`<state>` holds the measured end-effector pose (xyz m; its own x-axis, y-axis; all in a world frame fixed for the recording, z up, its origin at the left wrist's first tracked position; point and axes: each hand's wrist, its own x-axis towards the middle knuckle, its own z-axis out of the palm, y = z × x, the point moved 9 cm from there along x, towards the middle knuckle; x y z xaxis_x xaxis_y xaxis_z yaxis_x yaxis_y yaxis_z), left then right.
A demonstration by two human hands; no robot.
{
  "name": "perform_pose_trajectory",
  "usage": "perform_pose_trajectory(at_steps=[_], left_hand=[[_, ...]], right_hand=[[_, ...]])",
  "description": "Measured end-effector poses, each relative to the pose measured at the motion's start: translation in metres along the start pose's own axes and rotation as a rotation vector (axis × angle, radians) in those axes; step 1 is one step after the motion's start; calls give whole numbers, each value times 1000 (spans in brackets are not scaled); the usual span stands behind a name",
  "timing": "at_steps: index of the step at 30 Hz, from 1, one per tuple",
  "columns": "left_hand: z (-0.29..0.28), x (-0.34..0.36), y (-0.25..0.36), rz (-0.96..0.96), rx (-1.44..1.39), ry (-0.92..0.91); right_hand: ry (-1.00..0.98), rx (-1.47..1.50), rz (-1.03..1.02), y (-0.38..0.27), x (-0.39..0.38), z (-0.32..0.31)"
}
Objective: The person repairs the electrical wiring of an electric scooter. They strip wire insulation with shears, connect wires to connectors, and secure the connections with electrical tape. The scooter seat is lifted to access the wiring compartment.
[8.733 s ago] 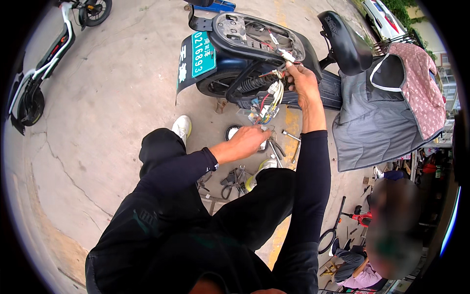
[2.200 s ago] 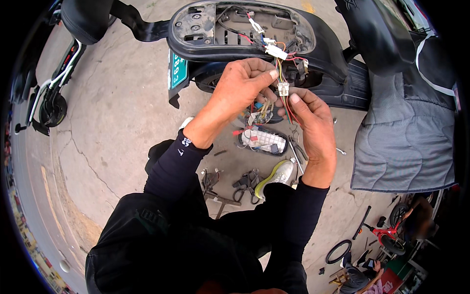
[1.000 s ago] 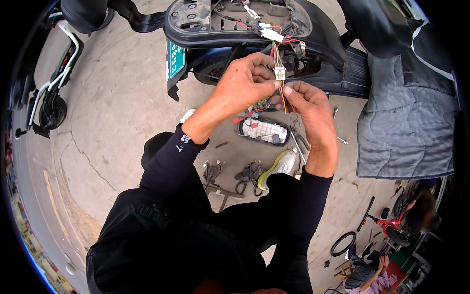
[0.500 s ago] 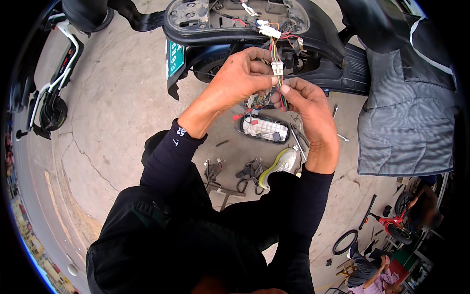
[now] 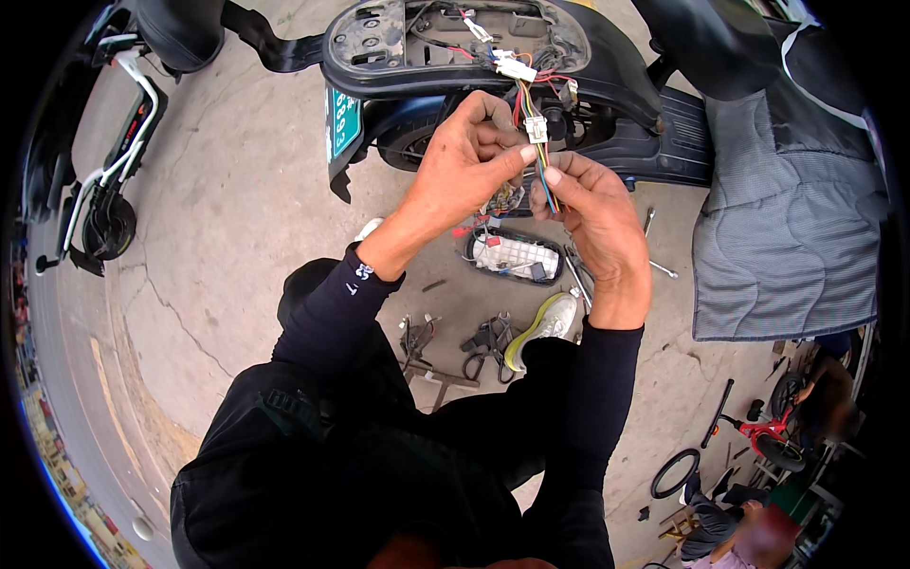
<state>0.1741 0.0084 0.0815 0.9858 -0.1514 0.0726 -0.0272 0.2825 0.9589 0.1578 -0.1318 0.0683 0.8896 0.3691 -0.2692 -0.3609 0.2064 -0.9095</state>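
Observation:
A bundle of thin coloured wires hangs from the open seat base of a dark scooter, with a white plug connector partway along it. My left hand is closed, its thumb and fingertips pinching the wires just below that connector. Slightly lower, my right hand grips the same bundle between thumb and curled fingers. Its loose end is partly hidden by the fingers. Above, another white connector rests at the edge of the seat base, among red and black leads.
Below my hands an oblong black tray with a white inside lies on the concrete. Scissors, wrenches and other tools are scattered near my shoe. A grey quilted cover hangs at right; a white-framed scooter stands left. People sit lower right.
Both hands stay at nearly the same spot on the wires. Below the connector the strands have turned and spread a little, so a blue one now shows. The whole view has shifted slightly.

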Motion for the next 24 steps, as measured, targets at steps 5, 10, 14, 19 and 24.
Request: perform_pose_trajectory(at_steps=[5, 10, 14, 19, 24], left_hand=[[25, -34, 53, 865, 886, -3], [28, -34, 53, 908, 955, -86], [20, -29, 51, 890, 872, -137], [9, -16, 52, 719, 634, -146], [-5, 12, 14, 146, 25, -181]], right_hand=[[-24, 68, -17, 3, 2, 0], [-8, 66, -31, 4, 0, -3], [-62, 56, -45, 3, -1, 5], [-29, 15, -90, -4, -2, 6], [222, -288, -270, -23, -11, -10]])
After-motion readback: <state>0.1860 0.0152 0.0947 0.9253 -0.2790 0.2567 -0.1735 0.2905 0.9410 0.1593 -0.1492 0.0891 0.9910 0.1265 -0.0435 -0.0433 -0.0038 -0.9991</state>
